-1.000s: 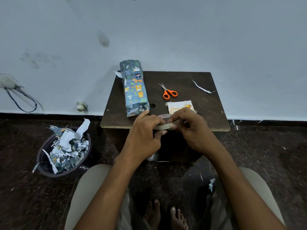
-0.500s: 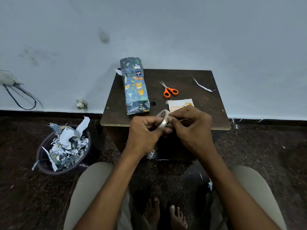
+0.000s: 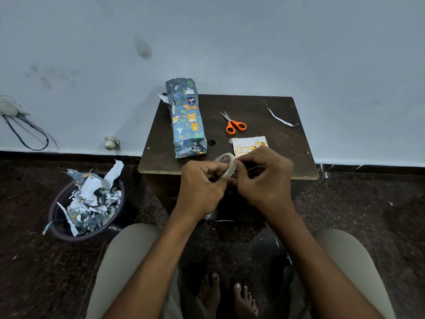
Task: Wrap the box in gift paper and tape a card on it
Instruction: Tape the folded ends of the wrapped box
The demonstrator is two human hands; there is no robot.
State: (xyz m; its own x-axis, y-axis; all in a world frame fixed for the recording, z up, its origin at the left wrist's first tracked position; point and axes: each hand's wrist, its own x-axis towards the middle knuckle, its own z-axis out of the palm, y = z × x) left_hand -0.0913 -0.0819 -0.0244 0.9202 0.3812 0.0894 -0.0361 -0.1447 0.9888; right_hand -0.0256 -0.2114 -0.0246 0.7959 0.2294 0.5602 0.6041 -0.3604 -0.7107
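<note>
Knuckles of the right hand (image 3: 264,178) hide part of the card (image 3: 247,146) on the table (image 3: 287,143). Both hands, fingers curled, pinch the tape roll (image 3: 227,166) over the near edge; left hand (image 3: 202,185) grips it. Wrapped box (image 3: 187,118) lies left.

The wrapped box (image 3: 186,118) wears blue paper printed with orange and white cartoon animals and green leaves, the scissors (image 3: 233,124) have orange handles, the card (image 3: 247,146) is white with gold lettering and balloons, and the table (image 3: 264,111) is dark brown.
</note>
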